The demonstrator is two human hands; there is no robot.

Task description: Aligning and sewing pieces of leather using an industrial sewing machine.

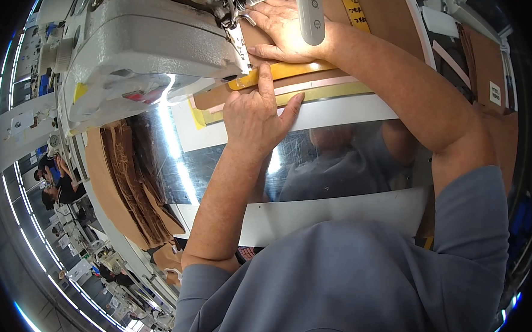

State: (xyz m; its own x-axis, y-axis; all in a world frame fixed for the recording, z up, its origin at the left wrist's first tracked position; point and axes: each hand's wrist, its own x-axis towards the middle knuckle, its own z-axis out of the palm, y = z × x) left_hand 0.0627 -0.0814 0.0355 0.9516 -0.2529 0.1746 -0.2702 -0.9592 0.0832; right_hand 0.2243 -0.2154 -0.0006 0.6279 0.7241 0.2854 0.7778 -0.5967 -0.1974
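A large white sewing machine point(157, 58) leans in from the upper left. Beside its needle area, my right hand point(285, 29) lies palm down with its fingers spread over a brown sheet of material point(368, 51). My left hand point(253, 117) rests nearer to me, index finger stretched onto a yellow strip point(283, 71) and thumb out to the right. Its other fingers are partly bent. Under the strip run a brown piece, a pale pink band point(318, 84) and an olive-yellow band point(342, 92). Neither hand grips anything that I can see.
A stack of brown pieces point(136, 183) with rough edges lies at the left. A shiny metal plate point(229, 170) reflects my body in front of me. A grey lamp point(310, 18) hangs over my right hand. More brown material point(487, 69) sits at the far right.
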